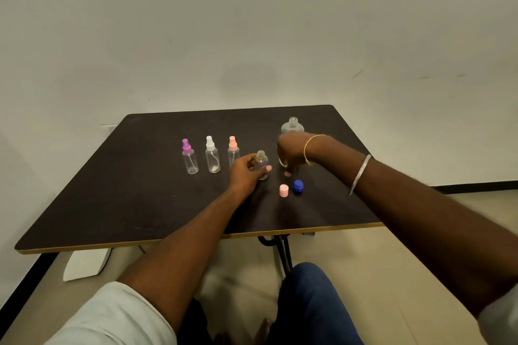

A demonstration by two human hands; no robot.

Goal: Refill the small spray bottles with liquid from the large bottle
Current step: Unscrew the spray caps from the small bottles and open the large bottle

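Three capped spray bottles stand in a row left of the frame's centre on the dark table (112, 190): the purple-topped bottle (190, 158), the white-topped bottle (212, 157) and the pink-topped bottle (233, 150). All are clear, upright and apart from one another. Just right of the pink-topped one, a fourth small bottle (262, 159) stands upright with an open threaded neck. The left hand (246, 173) grips it from the left, fingers curled round the body and the thumb laid across its front. This hand hides the lower part of the pink-topped bottle.

The large bottle (292, 125) stands upright further back, right of centre, its neck uncapped too. Its lower part is hidden behind the right hand (293, 152). That hand hangs above the table just right of the fourth small bottle, knuckles up and fingers curled downward. Something small and pale shows at its fingertips, but whether the fingers hold it cannot be told. A thin gold bracelet (308, 148) circles the right wrist, and a silver bangle (360, 173) sits higher on the forearm.

Lower in the frame, toward the table's front edge, a pink cap (284, 190) and a blue cap (298, 186) lie just beside each other, apart from both hands. How much liquid any bottle holds cannot be made out.
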